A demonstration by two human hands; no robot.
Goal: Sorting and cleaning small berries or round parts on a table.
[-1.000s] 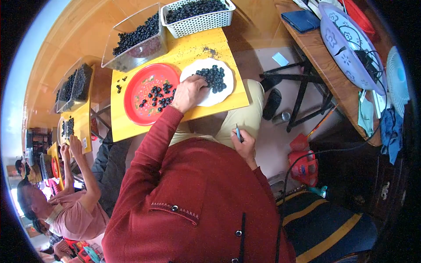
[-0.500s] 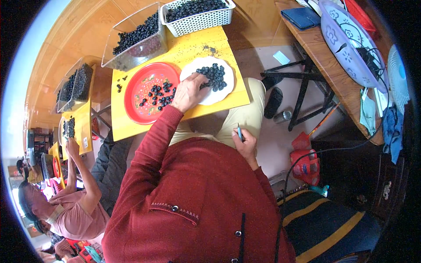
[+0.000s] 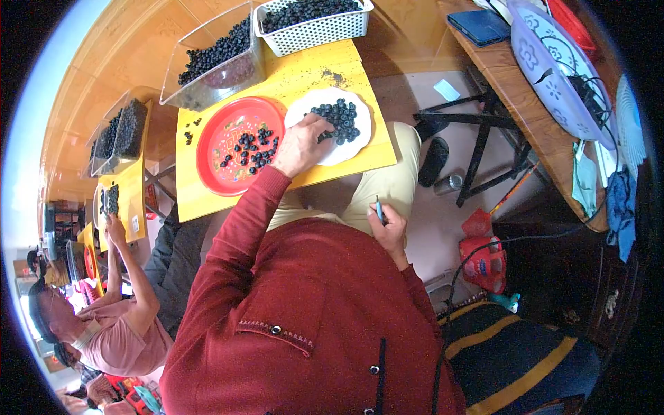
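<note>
My left hand (image 3: 303, 145) reaches over the left part of a white plate (image 3: 297, 111). Its curled fingertips touch the edge of a pile of blueberries (image 3: 342, 117); whatever may be between them is hidden. Left of that hand, a red plate (image 3: 211, 149) with a printed pattern carries loose blueberries (image 3: 254, 146). Above my right thigh, my right hand (image 3: 391, 232) is closed around a slim blue pen-like tool (image 3: 378, 206), its tip pointing up.
Behind the plates on the yellow table (image 3: 290, 72) stand a clear bin (image 3: 207, 97) and a white perforated basket (image 3: 318, 38), both full of blueberries. A co-worker (image 3: 124, 332) works at another yellow table on the left. A wooden table (image 3: 532, 131) holds a purple basin (image 3: 536, 66).
My left hand's fingertips have shifted slightly right and nearer me, along the edge of the blueberry pile. My right hand keeps its grip on the blue tool.
</note>
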